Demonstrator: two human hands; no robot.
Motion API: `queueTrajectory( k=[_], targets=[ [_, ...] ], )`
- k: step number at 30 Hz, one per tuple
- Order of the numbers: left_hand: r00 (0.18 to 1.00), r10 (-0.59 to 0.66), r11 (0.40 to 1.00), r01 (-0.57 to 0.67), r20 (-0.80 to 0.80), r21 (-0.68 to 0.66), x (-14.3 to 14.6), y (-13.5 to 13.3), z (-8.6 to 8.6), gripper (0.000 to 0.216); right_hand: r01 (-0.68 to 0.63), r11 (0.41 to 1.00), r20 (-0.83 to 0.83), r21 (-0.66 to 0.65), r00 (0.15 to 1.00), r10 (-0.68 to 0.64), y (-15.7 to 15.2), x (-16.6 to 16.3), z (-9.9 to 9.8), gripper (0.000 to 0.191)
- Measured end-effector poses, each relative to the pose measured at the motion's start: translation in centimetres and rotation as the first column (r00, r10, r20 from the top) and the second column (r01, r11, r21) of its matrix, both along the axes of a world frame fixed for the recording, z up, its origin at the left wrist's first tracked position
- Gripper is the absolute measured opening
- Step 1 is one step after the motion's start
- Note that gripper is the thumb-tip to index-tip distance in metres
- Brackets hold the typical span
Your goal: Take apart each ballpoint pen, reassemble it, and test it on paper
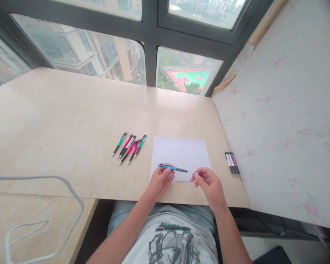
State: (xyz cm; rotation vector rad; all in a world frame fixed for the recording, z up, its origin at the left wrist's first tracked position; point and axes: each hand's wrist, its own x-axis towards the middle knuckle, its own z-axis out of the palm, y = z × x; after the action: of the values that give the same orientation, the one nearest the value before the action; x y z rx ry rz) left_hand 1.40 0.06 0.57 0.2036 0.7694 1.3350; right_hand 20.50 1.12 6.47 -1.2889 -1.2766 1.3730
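Note:
My left hand [160,182] grips a blue pen [172,168] by its barrel, held level just above a white sheet of paper [180,153] near the front edge of the beige table [71,121]. My right hand [207,184] pinches the thin tip end of the same pen between thumb and fingers. Both hands are over the lower part of the paper.
Several green and pink pens [129,147] lie in a loose row left of the paper. Three pens [232,163] lie together at the table's right edge. A white cable [57,205] loops over a lower surface at left. Windows are behind, a pale wall to the right.

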Motion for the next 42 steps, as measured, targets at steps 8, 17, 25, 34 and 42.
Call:
queueTrajectory(
  k=[8, 17, 25, 34, 42],
  targets=[
    [1.000, -0.003, 1.000, 0.003, -0.012, 0.006, 0.0, 0.0, 0.1, 0.025, 0.002, 1.000, 0.058, 0.026, 0.998, -0.004, 0.0, -1.3, -0.5, 0.021],
    [1.000, -0.012, 1.000, 0.012, -0.004, 0.005, 0.0, 0.0, -0.1, 0.026, -0.039, 0.992, 0.287, 0.122, 0.958, 0.002, -0.1, -1.2, -0.8, 0.020],
    [0.999, -0.025, 0.999, 0.026, -0.037, 0.030, 0.2, 0.0, -0.1, 0.025, -0.127, 0.977, 0.481, 0.170, 0.876, 0.030, 0.3, -0.9, 0.3, 0.036],
    [0.999, -0.023, 0.999, 0.024, -0.042, 0.029, 0.2, 0.0, 0.0, 0.025, -0.165, 0.967, 0.518, 0.196, 0.854, 0.041, 0.5, -1.5, 0.4, 0.035],
    [0.999, -0.016, 0.999, 0.017, -0.035, 0.028, 0.2, 0.0, 0.1, 0.024, -0.168, 0.965, 0.505, 0.201, 0.862, 0.045, 0.7, -1.7, 0.3, 0.029]
  ],
)
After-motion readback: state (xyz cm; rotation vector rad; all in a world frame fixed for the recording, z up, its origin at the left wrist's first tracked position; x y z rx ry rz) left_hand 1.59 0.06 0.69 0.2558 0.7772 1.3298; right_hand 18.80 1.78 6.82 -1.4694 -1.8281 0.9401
